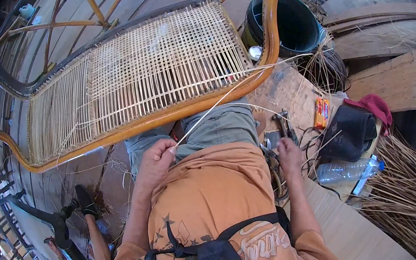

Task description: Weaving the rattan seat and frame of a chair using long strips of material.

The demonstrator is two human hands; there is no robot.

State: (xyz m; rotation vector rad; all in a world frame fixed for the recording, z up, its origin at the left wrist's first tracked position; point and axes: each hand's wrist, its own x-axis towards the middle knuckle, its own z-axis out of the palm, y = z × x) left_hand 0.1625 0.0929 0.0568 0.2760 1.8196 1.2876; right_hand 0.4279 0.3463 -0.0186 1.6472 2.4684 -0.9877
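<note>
A long pale cane strand (200, 123) is pinched between the thumb and fingers of my left hand (156, 161). From there it runs up and right to the rim of the curved rattan frame (141, 116). Across my lap leans that frame, with a woven cane panel (160, 55) in it: open lattice at the upper right, mostly one-way strands at the lower left. My right hand (290, 155) has its fingers curled, just below a dark pliers-like tool (285, 123). Whether the fingers grip that tool or something smaller, I cannot make out.
Beyond the frame stand a dark bucket (299, 26) and a coil of cane (326, 67). On my right lie an orange packet (321, 113), a black pouch (351, 130), a plastic bottle (339, 173) and a cane bundle (406, 182). Another person's foot (87, 202) shows at lower left.
</note>
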